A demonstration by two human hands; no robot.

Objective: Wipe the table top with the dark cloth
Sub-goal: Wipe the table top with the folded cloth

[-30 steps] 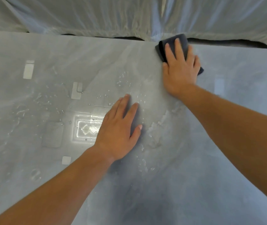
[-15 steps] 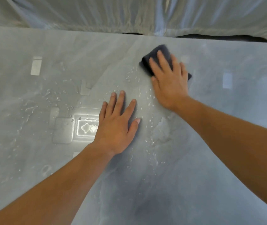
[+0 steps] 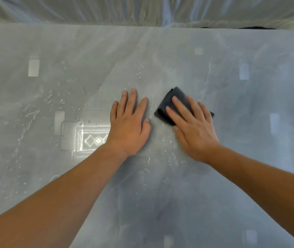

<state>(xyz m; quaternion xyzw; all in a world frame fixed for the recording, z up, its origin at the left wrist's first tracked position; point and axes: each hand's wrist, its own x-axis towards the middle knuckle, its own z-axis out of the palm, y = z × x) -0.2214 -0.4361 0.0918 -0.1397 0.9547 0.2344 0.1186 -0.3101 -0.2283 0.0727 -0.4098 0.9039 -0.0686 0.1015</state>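
1. View from above a pale grey, glossy desk (image 3: 250, 176). Two bare forearms reach in from the near edge towards its middle.
2. The dark cloth (image 3: 171, 102) lies about midway between the near and far edges, a little towards the right edge. It sits under the right hand (image 3: 194, 127), with the part towards the far edge poking out past the fingertips.
3. The right grip is wide and flat. The fingers (image 3: 178, 111) are straight and spread, pressing the cloth down rather than curling round it.
4. The left hand (image 3: 130, 126) lies just beside the cloth on its left, palm down on the bare desk. Its grip is also wide and holds nothing.
5. The key relation is that water droplets (image 3: 148, 169) lie to the left of the cloth and towards the near edge. They are scattered around the left hand and between the two wrists. More droplets (image 3: 53, 99) are spread towards the left edge.
6. The right hand already holds the cloth down, so it is probably the one to carry the next stroke. The left hand lies between the cloth and the wetter left half.
7. The cloth looks charcoal or navy, soft and folded into a thick pad. It is turned at a slant, with one corner pointing to the far edge. Its longer visible edge runs from that corner towards the right.
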